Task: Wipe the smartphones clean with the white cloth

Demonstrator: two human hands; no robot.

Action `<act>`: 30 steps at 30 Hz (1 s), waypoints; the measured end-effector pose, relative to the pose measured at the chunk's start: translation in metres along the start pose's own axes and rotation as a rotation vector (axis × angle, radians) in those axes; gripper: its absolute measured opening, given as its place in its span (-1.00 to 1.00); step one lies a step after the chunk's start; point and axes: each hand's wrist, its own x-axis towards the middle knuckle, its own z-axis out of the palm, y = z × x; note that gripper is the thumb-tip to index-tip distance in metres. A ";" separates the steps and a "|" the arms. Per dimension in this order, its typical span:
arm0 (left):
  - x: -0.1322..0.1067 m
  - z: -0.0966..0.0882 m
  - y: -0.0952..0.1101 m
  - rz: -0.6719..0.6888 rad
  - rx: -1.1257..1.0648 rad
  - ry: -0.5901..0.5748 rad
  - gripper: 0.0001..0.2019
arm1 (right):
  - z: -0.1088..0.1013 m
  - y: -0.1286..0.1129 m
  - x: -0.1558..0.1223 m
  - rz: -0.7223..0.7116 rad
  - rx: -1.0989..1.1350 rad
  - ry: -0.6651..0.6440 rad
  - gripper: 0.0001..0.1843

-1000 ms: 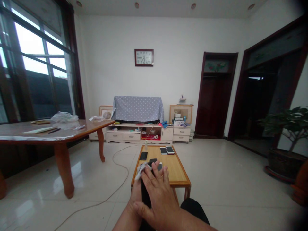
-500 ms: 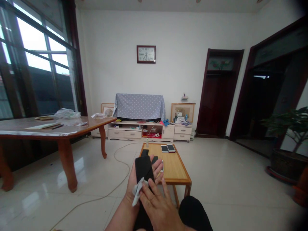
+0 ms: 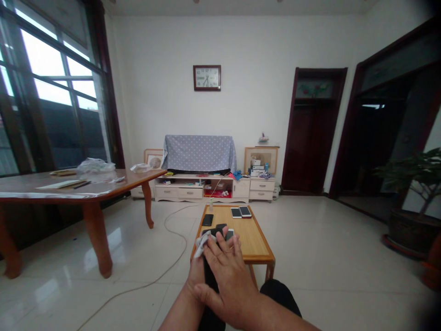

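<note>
The room has white walls point(image 3: 262, 92) and a square clock point(image 3: 206, 77) hanging on the far wall. Daylight comes through a tall window point(image 3: 55, 78) at left, and the shiny tile floor point(image 3: 310, 285) reflects it. Below the clock stands a low cream cabinet point(image 3: 200, 187) with a dotted cloth point(image 3: 199, 153) over something. A long wooden table point(image 3: 69, 193) is at left, dark wooden doors point(image 3: 312, 133) at right, and a potted plant point(image 3: 413, 184) beside them.
</note>
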 end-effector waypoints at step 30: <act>-0.010 0.006 0.043 0.092 -0.029 0.127 -0.21 | 0.038 0.001 -0.051 -0.259 -0.097 0.058 -0.15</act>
